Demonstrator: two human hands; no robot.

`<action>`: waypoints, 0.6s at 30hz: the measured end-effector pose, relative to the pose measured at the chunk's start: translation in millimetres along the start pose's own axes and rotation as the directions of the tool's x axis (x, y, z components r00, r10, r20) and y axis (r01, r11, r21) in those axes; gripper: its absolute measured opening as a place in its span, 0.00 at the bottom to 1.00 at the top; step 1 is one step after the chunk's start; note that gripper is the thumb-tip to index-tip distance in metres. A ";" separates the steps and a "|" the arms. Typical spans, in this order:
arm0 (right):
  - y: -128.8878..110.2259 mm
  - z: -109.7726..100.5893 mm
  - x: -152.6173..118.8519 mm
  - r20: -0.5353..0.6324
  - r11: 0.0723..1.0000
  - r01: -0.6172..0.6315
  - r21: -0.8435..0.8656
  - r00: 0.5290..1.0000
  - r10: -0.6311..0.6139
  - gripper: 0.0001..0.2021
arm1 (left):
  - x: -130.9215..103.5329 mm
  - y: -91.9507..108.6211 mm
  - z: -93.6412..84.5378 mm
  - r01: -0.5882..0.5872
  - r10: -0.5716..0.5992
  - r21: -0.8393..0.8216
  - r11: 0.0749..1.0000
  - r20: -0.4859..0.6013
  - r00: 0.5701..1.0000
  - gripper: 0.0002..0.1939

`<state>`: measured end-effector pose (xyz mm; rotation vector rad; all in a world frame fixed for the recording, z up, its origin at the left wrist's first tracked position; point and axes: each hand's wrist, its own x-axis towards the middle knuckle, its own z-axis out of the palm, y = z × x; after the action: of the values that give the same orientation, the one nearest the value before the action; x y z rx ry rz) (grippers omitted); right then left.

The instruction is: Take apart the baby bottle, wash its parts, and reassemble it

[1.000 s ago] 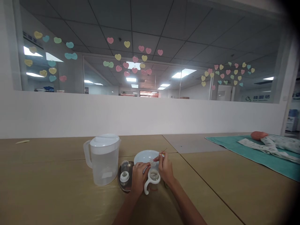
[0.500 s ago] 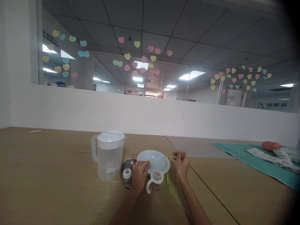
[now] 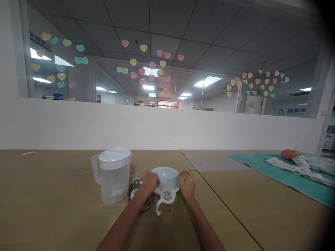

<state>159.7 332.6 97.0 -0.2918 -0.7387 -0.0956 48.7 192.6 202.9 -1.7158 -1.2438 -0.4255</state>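
A white bowl point(image 3: 164, 171) stands on the table in front of me. My left hand point(image 3: 150, 182) is at its left rim with fingers curled together; whatever they pinch, if anything, is hidden. On the right, my right hand point(image 3: 187, 184) grips a thin rod point(image 3: 173, 179) whose end reaches over the bowl. Nearer to me is an uncapped clear baby bottle point(image 3: 165, 203) with a white handle. Left of it, a metal tray point(image 3: 145, 208) holds a white-collared bottle top point(image 3: 133, 193) and a clear cap point(image 3: 136, 183), partly behind my left arm.
A lidded clear pitcher point(image 3: 114, 181) with liquid stands left of the tray. A green-handled tool point(image 3: 181, 199) lies right of the bottle. Far right, a teal cloth point(image 3: 282, 176) bears patterned fabric point(image 3: 285, 168) and a reddish object point(image 3: 290, 154). A white wall point(image 3: 146, 127) borders the table.
My right hand has moved left to the bowl's right rim, bringing the thin rod over the bowl. My left hand has shifted slightly up along the left rim. The view has turned a little right.
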 end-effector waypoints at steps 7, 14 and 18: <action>9.4 11.5 -6.5 0.000 0.999 -0.039 -0.028 0.999 0.039 0.08 | 7.7 -6.7 12.0 0.058 0.000 -0.309 0.949 0.185 0.983 0.05; 6.1 12.5 -6.1 0.059 0.989 -0.148 -0.010 0.987 0.148 0.08 | 11.5 10.2 -13.4 0.018 -0.029 -0.651 0.759 -0.006 1.000 0.26; 0.0 8.6 -3.7 0.157 0.967 -0.251 -0.039 0.954 0.254 0.09 | 1.3 30.9 -34.7 0.046 -0.118 -0.877 0.477 -0.012 0.993 0.32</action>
<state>151.4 335.0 100.5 -0.4136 -0.8552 0.1657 84.5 163.1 206.2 -2.4574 -1.1053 -1.3789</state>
